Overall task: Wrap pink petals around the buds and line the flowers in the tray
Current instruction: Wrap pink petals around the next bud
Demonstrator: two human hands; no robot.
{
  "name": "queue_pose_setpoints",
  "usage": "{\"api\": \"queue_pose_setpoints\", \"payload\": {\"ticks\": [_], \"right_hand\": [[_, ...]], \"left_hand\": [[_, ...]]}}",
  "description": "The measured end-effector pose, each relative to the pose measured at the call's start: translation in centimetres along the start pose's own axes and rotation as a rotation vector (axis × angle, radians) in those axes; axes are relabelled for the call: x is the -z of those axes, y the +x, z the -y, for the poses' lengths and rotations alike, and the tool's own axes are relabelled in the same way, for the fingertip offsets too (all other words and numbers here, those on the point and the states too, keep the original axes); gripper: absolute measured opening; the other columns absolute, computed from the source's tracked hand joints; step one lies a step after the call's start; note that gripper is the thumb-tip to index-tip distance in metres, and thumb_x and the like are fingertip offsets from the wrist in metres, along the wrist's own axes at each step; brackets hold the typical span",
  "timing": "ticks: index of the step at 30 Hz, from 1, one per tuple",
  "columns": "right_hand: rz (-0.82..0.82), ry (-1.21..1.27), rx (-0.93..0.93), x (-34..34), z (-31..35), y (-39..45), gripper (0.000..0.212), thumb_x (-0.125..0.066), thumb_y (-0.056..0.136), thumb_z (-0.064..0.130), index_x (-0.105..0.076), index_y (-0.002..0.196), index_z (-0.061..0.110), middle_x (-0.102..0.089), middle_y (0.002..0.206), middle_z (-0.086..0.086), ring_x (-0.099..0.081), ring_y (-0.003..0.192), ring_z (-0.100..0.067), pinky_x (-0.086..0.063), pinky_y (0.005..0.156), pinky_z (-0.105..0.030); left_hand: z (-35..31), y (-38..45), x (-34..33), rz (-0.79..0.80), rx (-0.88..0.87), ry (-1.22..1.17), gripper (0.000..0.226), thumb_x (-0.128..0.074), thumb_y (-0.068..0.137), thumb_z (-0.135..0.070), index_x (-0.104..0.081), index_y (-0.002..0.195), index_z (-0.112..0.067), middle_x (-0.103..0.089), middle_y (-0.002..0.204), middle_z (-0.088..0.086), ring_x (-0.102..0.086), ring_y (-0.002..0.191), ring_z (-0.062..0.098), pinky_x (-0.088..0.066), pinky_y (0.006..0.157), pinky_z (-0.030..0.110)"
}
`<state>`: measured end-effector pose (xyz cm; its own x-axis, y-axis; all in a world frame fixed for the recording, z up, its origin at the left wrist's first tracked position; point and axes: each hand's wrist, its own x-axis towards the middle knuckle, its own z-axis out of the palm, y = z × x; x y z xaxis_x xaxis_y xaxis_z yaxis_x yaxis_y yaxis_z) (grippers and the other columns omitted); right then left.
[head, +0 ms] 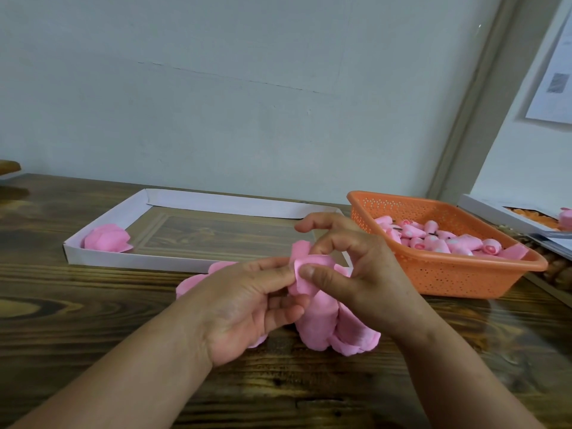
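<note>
Early stage, by the look of it. Tabletop (93,305): white tray (102,258) far left w/ one finished flower (106,239); orange basket (448,274) right, many buds (433,239) left. Both hands, left (244,305) & right (365,267), pinch petals (312,274) mid-wrap, near centre.

Both forearms reach forward; left hand (247,305) and right hand (356,267) meet fingertip to fingertip, pinching with curled fingers.
</note>
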<state>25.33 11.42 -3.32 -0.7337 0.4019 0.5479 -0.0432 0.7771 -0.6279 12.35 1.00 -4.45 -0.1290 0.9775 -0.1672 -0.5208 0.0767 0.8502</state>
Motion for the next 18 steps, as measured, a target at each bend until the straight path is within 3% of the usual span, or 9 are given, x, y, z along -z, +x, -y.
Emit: {"api": "queue_pose_setpoints", "payload": {"ticks": [7,12,18], "right_hand": [[-0.029,-0.006,0.018,0.1,0.2,0.0,0.014,-0.069,0.073,0.017,-0.057,0.074,0.024,-0.057,0.116,0.011,-0.052,0.112,0.0,-0.037,0.093,-0.015],[0.083,-0.084,0.064,0.8,0.4,0.0,0.032,-0.074,0.077,0.01,-0.059,0.095,0.03,-0.048,0.131,0.008,-0.04,0.125,0.005,-0.029,0.099,-0.008],[0.137,-0.094,0.009,1.0,0.4,0.0,0.013,-0.073,0.079,0.008,-0.066,0.085,0.018,-0.047,0.13,0.012,-0.04,0.123,0.007,-0.031,0.098,-0.009]], "left_hand": [[0.0,0.0,0.2,0.008,-0.004,0.004,0.035,-0.062,0.076,-0.012,-0.069,0.108,0.003,-0.065,0.073,0.011,-0.061,0.052,0.012,-0.053,0.046,0.019],[0.2,0.0,0.3,0.022,0.028,0.018,0.03,-0.061,0.083,-0.008,-0.068,0.11,0.004,-0.065,0.081,0.015,-0.062,0.053,0.014,-0.054,0.047,0.02],[0.2,0.1,0.3,-0.016,0.036,0.043,0.023,-0.06,0.088,-0.007,-0.067,0.107,0.004,-0.066,0.076,0.014,-0.061,0.051,0.014,-0.053,0.045,0.02]]}}
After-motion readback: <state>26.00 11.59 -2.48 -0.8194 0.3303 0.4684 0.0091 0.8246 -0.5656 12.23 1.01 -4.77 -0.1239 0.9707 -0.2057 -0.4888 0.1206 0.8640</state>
